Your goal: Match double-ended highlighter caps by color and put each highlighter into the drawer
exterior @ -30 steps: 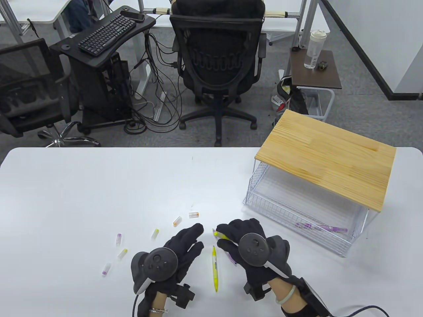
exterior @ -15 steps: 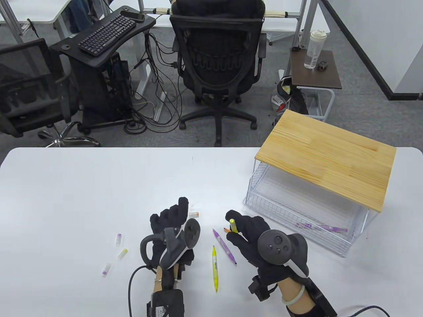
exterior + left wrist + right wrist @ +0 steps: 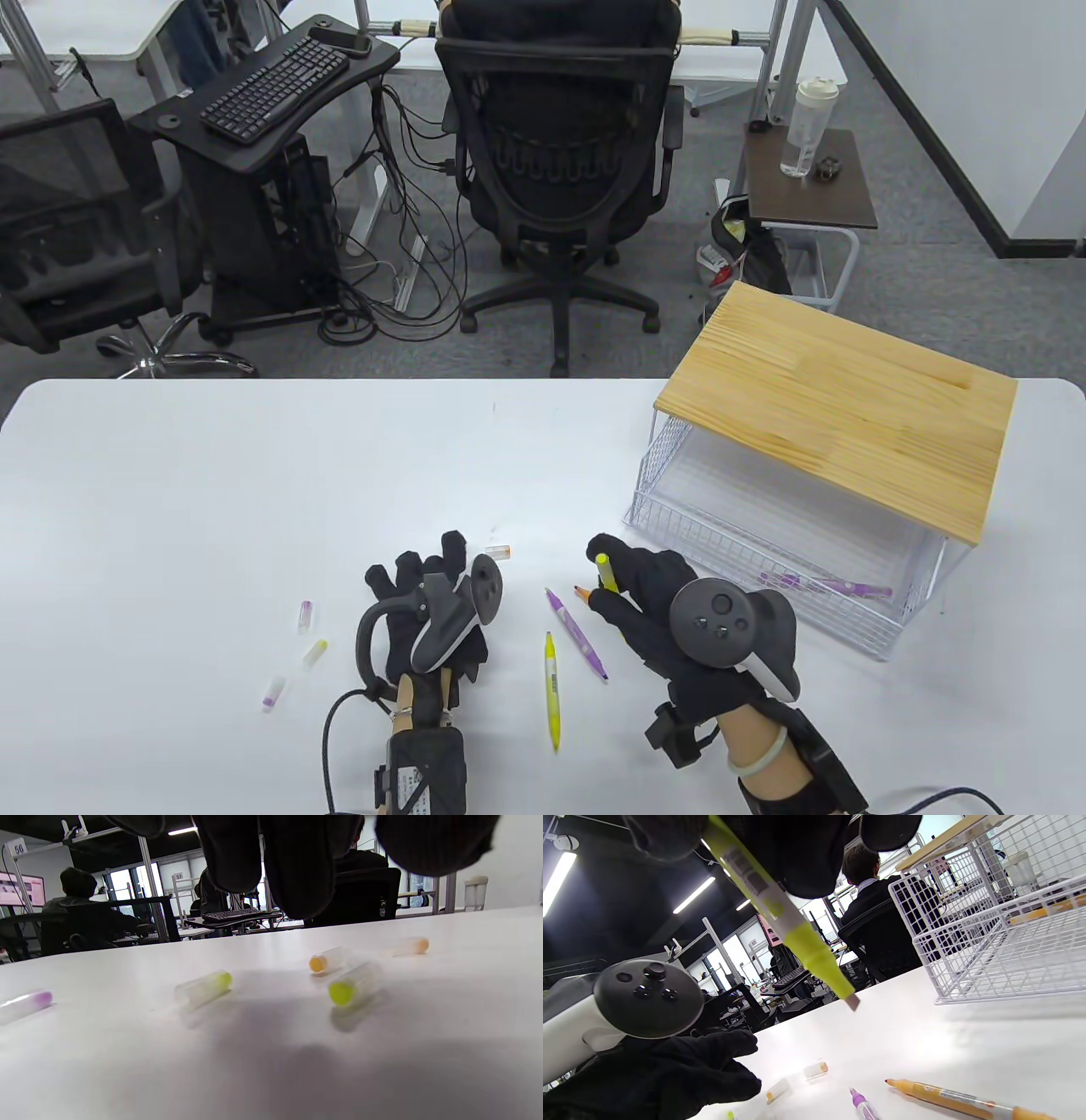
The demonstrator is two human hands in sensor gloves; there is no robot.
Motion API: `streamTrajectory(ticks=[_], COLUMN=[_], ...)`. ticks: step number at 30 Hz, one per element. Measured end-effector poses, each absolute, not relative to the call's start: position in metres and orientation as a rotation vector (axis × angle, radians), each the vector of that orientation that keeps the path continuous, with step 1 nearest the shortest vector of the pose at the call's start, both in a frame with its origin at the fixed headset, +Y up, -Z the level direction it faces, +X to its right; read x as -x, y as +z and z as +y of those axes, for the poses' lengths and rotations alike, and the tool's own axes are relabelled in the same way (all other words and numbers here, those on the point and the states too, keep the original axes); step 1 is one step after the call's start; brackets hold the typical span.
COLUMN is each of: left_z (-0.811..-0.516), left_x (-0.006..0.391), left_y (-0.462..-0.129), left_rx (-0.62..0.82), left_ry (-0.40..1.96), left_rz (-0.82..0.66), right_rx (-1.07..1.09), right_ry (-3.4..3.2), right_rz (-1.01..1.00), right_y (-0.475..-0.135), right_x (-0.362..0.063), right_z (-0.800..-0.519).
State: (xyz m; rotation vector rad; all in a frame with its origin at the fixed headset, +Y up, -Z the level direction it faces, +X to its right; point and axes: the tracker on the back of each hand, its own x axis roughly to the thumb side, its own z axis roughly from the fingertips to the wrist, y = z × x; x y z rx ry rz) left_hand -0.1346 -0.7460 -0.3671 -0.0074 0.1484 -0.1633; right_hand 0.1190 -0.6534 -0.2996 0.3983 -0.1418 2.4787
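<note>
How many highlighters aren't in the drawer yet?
4: a yellow highlighter in the right hand; lying on the table, a second yellow, a purple one, and an orange one partly behind that hand.

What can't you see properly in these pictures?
- Table view: the left hand covers two caps; only the left wrist view shows them.
- Table view: the right hand hides most of the yellow highlighter and orange highlighter.
- Left wrist view: caps blurred.
</note>
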Motion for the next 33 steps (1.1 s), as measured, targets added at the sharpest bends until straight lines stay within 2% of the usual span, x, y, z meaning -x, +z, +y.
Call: streamTrajectory(ticks=[9, 20, 28, 30, 33], left_z=[-0.77, -0.773, -0.771, -0.765, -0.743], left_x=[0.129, 0.121, 0.114, 0.113, 0.115], left_y=[-0.377, -0.378, -0.375, -0.372, -0.367], left_rx=[0.118, 0.126, 0.107, 0.05, 0.006], left_ry=[-0.293, -0.361, -0.425, -0.419, -0.285], left_rz=[0.183, 0.176, 0.179, 0.183, 0.187], right_rx=[-0.403, -0.41, -0.404, -0.394, -0.371], right_ry=[2.468, 2.492, 2.514, 2.518, 2.524], right_rz=[-0.128, -0.096, -0.09, -0.096, -0.109], right_y=[-0.3, -0.302, -0.304, -0.304, -0.306], right_x=[-0.12, -0.113, -0.11, -0.111, -0.115], right_z=[-0.654, -0.66, -0.663, -0.663, -0.663])
